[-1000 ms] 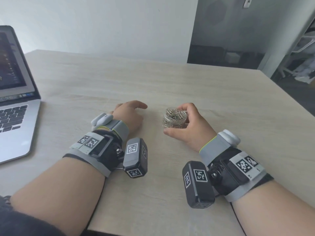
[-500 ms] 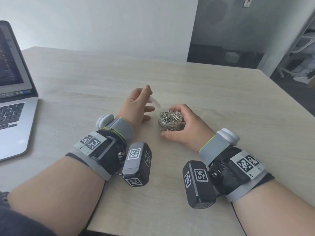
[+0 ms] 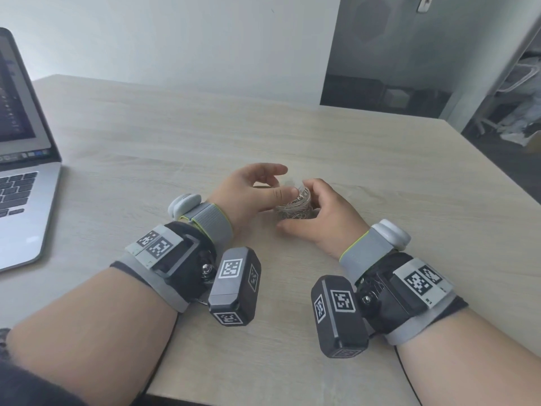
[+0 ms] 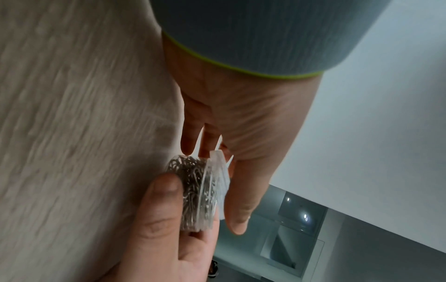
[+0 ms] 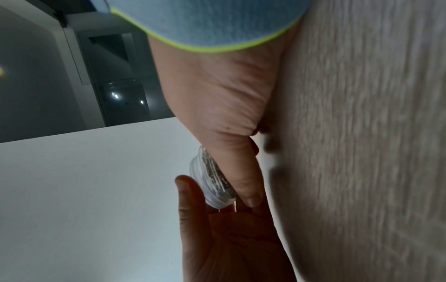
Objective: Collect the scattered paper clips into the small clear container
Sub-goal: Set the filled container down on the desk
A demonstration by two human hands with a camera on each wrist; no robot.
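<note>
A small clear container (image 3: 296,204) packed with silver paper clips stands on the wooden table (image 3: 380,171), just ahead of both wrists. My right hand (image 3: 294,213) grips its side, thumb on the near wall and fingers round the far wall. My left hand (image 3: 284,181) pinches a clear lid (image 4: 220,183) between thumb and fingers and holds it against the container's (image 4: 194,192) open top. In the right wrist view the lid (image 5: 199,181) lies over the clips (image 5: 217,177). I see no loose clips on the table.
An open silver laptop (image 3: 20,200) sits at the table's left edge. The table's right edge (image 3: 497,183) drops to a dark floor, and a white wall stands behind the far edge.
My left hand rose off the table with the clear lid and carried it right onto the container's top. My right hand kept its hold on the container, which shifted slightly.
</note>
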